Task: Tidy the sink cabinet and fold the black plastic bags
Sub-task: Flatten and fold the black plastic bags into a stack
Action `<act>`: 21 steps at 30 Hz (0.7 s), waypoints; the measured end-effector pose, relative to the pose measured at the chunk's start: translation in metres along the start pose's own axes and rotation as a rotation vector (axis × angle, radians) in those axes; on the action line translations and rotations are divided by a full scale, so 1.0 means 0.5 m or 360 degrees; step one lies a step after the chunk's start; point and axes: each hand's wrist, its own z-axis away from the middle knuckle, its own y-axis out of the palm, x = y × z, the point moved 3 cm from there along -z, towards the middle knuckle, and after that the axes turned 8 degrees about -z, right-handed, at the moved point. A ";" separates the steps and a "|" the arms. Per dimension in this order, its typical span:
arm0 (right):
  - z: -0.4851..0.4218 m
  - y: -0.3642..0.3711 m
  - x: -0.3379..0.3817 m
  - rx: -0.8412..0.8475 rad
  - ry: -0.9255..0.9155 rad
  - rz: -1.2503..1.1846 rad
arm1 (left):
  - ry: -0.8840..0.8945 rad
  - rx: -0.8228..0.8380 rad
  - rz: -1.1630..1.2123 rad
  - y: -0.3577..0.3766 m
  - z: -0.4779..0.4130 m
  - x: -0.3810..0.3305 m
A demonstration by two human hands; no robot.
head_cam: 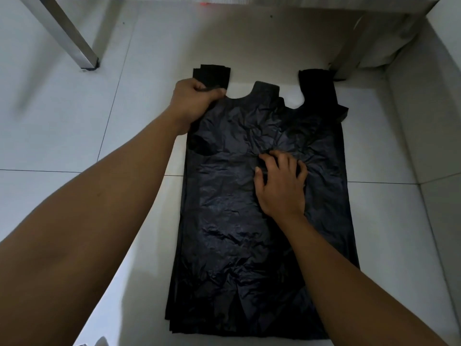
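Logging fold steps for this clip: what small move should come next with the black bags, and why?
Probably fold the left handle strip rightward over the flat stack of black plastic bags: the left hand grips that strip, while the right hand presses the stack's middle flat.

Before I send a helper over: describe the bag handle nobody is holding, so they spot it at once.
On the white tiled floor lies a flat stack of black bags, handles pointing away. The free handle is the far right strap. Unlike the left strap, which the left hand grips, it lies untouched.
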 end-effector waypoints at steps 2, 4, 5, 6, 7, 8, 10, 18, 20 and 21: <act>-0.001 0.000 0.000 -0.0003 0.0002 -0.0003 | -0.0147 0.0036 0.0387 -0.003 -0.012 -0.006; -0.001 0.001 0.000 -0.0006 0.0000 -0.0004 | -0.0194 0.0021 0.0698 -0.010 -0.030 -0.010; -0.001 0.001 0.000 -0.0007 -0.0001 -0.0003 | -0.0179 0.0012 0.0755 -0.014 -0.039 -0.014; -0.001 0.001 0.000 -0.0009 -0.0002 -0.0004 | -0.0146 -0.0003 0.0763 -0.018 -0.047 -0.017; -0.001 0.001 0.000 -0.0011 -0.0002 -0.0008 | -0.0102 -0.0018 0.0744 -0.023 -0.053 -0.022; -0.001 0.001 -0.001 -0.0012 0.0000 -0.0009 | -0.0053 -0.0032 0.0723 -0.027 -0.061 -0.028; -0.001 0.002 -0.002 -0.0010 0.0002 -0.0008 | 0.0077 -0.0088 0.0637 -0.039 -0.073 -0.043; -0.001 0.003 -0.004 -0.0042 0.0003 -0.0033 | 0.0151 0.0011 0.0668 -0.059 -0.083 -0.096; -0.001 0.003 -0.004 -0.0042 0.0005 -0.0042 | -0.0004 -0.0253 -0.0146 -0.057 -0.085 -0.052; -0.001 0.003 -0.004 -0.0040 0.0006 -0.0047 | -0.0067 -0.0284 -0.0471 -0.053 -0.082 -0.030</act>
